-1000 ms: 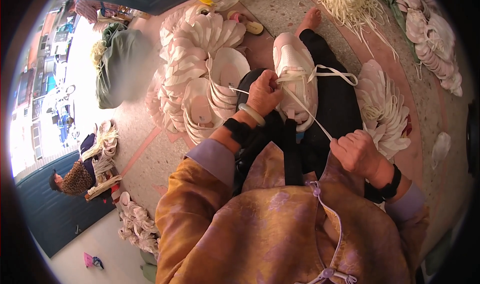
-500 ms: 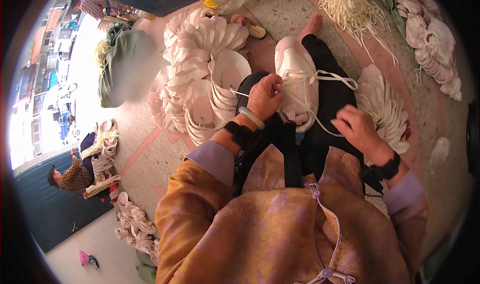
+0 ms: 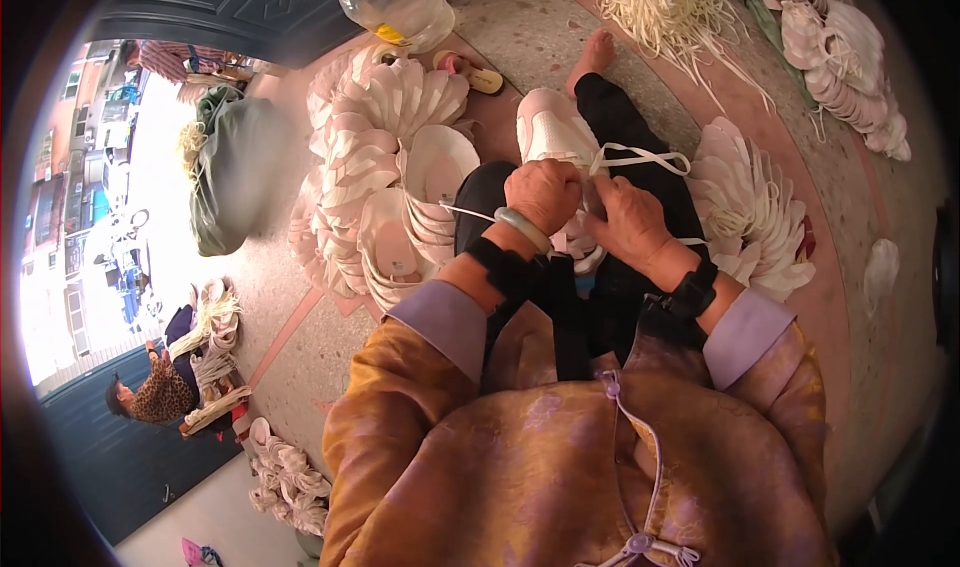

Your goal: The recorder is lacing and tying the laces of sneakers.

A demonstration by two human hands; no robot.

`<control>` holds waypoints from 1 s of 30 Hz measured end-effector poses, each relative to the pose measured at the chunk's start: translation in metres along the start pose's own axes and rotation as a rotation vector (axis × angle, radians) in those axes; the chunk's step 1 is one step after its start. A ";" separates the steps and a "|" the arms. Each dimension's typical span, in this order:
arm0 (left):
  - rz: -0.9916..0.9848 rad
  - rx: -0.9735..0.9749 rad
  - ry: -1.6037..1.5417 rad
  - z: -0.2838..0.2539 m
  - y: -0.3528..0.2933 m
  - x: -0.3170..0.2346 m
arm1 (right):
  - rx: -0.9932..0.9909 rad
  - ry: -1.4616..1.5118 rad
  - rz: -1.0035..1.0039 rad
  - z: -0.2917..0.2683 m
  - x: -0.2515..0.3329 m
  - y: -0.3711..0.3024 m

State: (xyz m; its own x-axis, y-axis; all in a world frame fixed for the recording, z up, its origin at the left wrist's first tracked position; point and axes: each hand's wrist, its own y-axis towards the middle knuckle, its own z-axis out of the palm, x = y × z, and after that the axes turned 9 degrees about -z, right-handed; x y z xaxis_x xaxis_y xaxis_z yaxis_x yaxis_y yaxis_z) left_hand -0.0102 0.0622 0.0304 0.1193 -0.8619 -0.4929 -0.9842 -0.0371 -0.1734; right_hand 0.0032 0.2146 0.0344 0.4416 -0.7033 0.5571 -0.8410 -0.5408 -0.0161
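A white and pale pink sneaker (image 3: 548, 130) rests on my lap, its toe pointing away from me. My left hand (image 3: 543, 195) is closed over the lacing, and a white shoelace (image 3: 470, 211) sticks out to its left. Close beside it, my right hand (image 3: 632, 215) is bent in at the lacing with its fingers pinched together, apparently on the lace. A loop of lace (image 3: 650, 157) stretches right from the shoe over my dark trouser leg. My hands hide most of the tongue and eyelets.
Stacked shoe uppers (image 3: 365, 157) lie on the left, with another fanned pile (image 3: 750, 207) on the right. Loose laces (image 3: 665, 17) heap at the far side, near a clear plastic jug (image 3: 395, 7) and a sandal (image 3: 470, 71). Another person (image 3: 160, 387) sits at the left.
My right hand has moved left and inward from beside my leg to the lacing, and its fingers have closed. My left hand stays by the shoe. The whole view has shifted slightly.
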 end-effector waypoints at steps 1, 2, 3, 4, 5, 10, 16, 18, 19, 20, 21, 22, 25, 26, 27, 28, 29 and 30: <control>-0.006 0.011 -0.004 -0.001 0.002 0.000 | -0.001 -0.001 0.006 0.002 -0.002 0.002; -0.012 0.022 -0.008 -0.002 0.003 0.000 | -0.016 0.040 0.024 0.004 -0.006 0.005; -0.010 0.024 -0.008 -0.002 0.004 0.003 | -0.030 0.082 0.041 0.003 -0.006 0.009; -0.020 0.055 -0.062 -0.003 0.005 0.007 | -0.031 0.082 0.043 0.002 -0.005 0.011; -0.031 0.085 -0.115 -0.003 0.006 0.010 | -0.045 0.093 0.057 0.001 -0.004 0.012; 0.019 0.145 -0.256 -0.005 0.007 0.016 | -0.048 0.070 0.090 -0.001 -0.001 0.017; -0.003 0.154 -0.245 -0.004 0.006 0.012 | -0.066 0.046 0.155 0.001 0.006 0.012; -0.092 0.170 -0.201 -0.004 0.005 0.013 | -0.129 -0.016 -0.007 0.004 0.008 0.008; -0.090 0.171 -0.202 -0.002 0.005 0.012 | -0.129 -0.018 -0.005 0.003 0.007 0.008; -0.093 0.138 -0.195 0.000 0.004 0.011 | -0.111 -0.010 0.015 0.002 0.007 0.008; -0.095 0.106 -0.186 0.001 0.004 0.009 | -0.093 0.000 0.034 0.001 0.006 0.009; -0.095 0.107 -0.184 0.002 0.003 0.007 | -0.093 0.002 0.035 0.003 0.004 0.009; -0.123 0.069 -0.147 0.003 0.001 0.000 | -0.150 -0.036 -0.016 0.006 -0.001 0.009; -0.118 0.062 -0.130 0.002 0.001 -0.002 | -0.146 -0.023 -0.025 0.007 -0.004 0.010; -0.114 0.056 -0.112 0.002 0.001 -0.003 | -0.142 -0.010 -0.035 0.008 -0.006 0.012; -0.113 0.057 -0.111 0.002 0.001 -0.004 | -0.143 -0.009 -0.033 0.009 -0.007 0.014; -0.099 0.049 -0.062 0.002 0.001 -0.006 | -0.152 0.025 -0.038 0.011 -0.008 0.016; -0.088 0.040 -0.012 0.002 0.001 -0.007 | -0.160 0.060 -0.044 0.012 -0.009 0.018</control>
State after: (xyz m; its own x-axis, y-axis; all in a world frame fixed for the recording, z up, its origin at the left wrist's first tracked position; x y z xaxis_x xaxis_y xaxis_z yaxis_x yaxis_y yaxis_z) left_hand -0.0117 0.0691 0.0318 0.2068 -0.8500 -0.4845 -0.9638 -0.0918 -0.2502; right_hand -0.0120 0.2056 0.0193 0.4639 -0.6490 0.6030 -0.8622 -0.4871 0.1391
